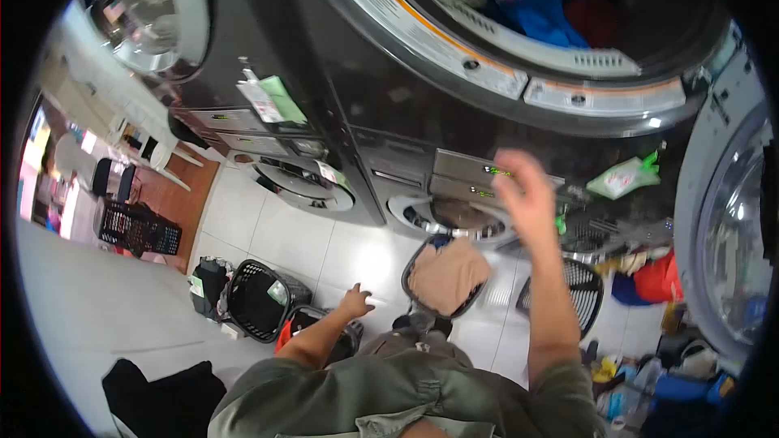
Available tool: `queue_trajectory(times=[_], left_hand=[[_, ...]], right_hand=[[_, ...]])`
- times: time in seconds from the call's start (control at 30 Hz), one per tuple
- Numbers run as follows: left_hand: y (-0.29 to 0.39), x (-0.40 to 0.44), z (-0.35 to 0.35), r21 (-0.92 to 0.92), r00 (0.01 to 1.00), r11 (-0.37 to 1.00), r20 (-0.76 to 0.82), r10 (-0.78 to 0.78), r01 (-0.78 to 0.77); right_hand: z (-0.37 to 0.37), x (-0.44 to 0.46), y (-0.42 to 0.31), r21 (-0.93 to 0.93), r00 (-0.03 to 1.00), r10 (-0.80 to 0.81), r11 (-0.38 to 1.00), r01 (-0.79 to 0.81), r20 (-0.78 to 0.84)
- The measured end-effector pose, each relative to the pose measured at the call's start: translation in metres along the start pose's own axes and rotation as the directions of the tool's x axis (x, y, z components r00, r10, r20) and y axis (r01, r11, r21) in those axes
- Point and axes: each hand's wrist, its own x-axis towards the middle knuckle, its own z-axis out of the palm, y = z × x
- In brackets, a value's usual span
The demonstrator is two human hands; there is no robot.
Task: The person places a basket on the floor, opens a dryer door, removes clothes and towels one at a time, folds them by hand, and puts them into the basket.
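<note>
Cloth (162, 397), black and bunched, lies at the lower left. Right of it, a black basket (264, 304) with dark clothes stands on white floor tiles (292, 247), and a second basket (347, 339) with something orange at its side is partly hidden beneath the left forearm. The left hand (355, 302) hangs above the tiles beside these baskets, holding nothing, its fingers slightly apart. Between the two hands sits a laundry basket (408, 285) piled with beige cloth (448, 276), in front of a round lower machine door (446, 215). Above, the big dryer drum (665, 0) holds purple, blue and dark red clothes (540, 4). The right hand (523, 186) is raised at the control panel (462, 164) under that drum, blurred and holding nothing; thumb and fingers stand apart, but I cannot tell whether it touches the panel. Further right are a slotted basket (564, 296), a green and white packet (625, 177) on the machine front, red cloth (659, 278), and a wide-open round door (738, 235).
</note>
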Motion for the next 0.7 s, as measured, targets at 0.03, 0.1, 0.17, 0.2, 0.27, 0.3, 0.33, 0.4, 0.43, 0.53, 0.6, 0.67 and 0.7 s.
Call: queue_trajectory(times=[0.03,0.1,0.17,0.2,0.27,0.3,0.33,0.4,0.43,0.53,0.6,0.67,0.7], left_hand=[[0.006,-0.017,-0.015,-0.098,0.996,0.994,-0.068,-0.059,0.052],[0.000,-0.035,-0.016,-0.174,0.982,0.983,-0.166,-0.094,0.065],[-0.004,-0.053,-0.019,-0.337,0.954,0.934,-0.222,-0.202,0.119],[-0.005,-0.062,-0.015,-0.355,0.934,0.928,-0.279,-0.223,0.116],[-0.004,-0.074,-0.014,-0.433,0.936,0.897,-0.268,-0.228,0.095],[-0.003,-0.082,-0.016,-0.497,0.943,0.864,-0.248,-0.223,0.073],[0.012,-0.092,-0.032,-0.593,0.937,0.799,-0.215,-0.277,0.100],[0.040,-0.087,-0.060,-0.667,0.927,0.745,-0.272,-0.259,0.012],[0.057,-0.087,-0.076,-0.725,0.915,0.685,-0.317,-0.250,-0.064],[0.150,-0.100,-0.175,-0.429,0.662,0.701,-0.745,0.081,-0.569],[0.199,-0.099,-0.225,-0.389,0.564,0.529,-0.796,0.220,-0.754],[0.235,-0.089,-0.264,-0.564,0.579,0.147,-0.756,0.303,-0.813],[0.250,-0.084,-0.284,-0.642,0.576,-0.115,-0.742,0.343,-0.758]], right_hand=[[-0.002,0.049,-0.012,0.182,0.997,-0.009,0.983,0.023,-0.078],[0.001,0.144,-0.029,0.259,0.966,-0.142,0.945,0.197,-0.216],[0.019,0.228,-0.023,-0.087,0.948,-0.225,0.974,0.211,-0.227],[0.031,0.256,-0.018,-0.153,0.987,0.009,0.988,-0.034,-0.161],[0.044,0.296,0.005,-0.411,0.996,-0.006,0.911,-0.033,-0.093],[0.032,0.302,-0.007,-0.244,0.969,0.052,0.963,-0.113,-0.243],[0.013,0.303,-0.026,0.365,0.923,0.196,0.929,-0.065,-0.332],[-0.021,0.283,-0.080,0.734,0.889,0.280,0.673,0.088,-0.362],[-0.032,0.265,-0.093,0.796,0.900,0.266,0.591,0.132,-0.346],[-0.035,0.178,-0.095,0.889,0.942,0.317,0.455,-0.048,-0.112],[-0.003,0.111,-0.064,0.912,0.829,0.554,0.376,-0.165,-0.079],[0.012,0.046,-0.041,0.815,0.825,0.542,0.544,-0.198,-0.161],[0.002,0.024,-0.037,0.806,0.909,0.397,0.575,-0.139,-0.126]])
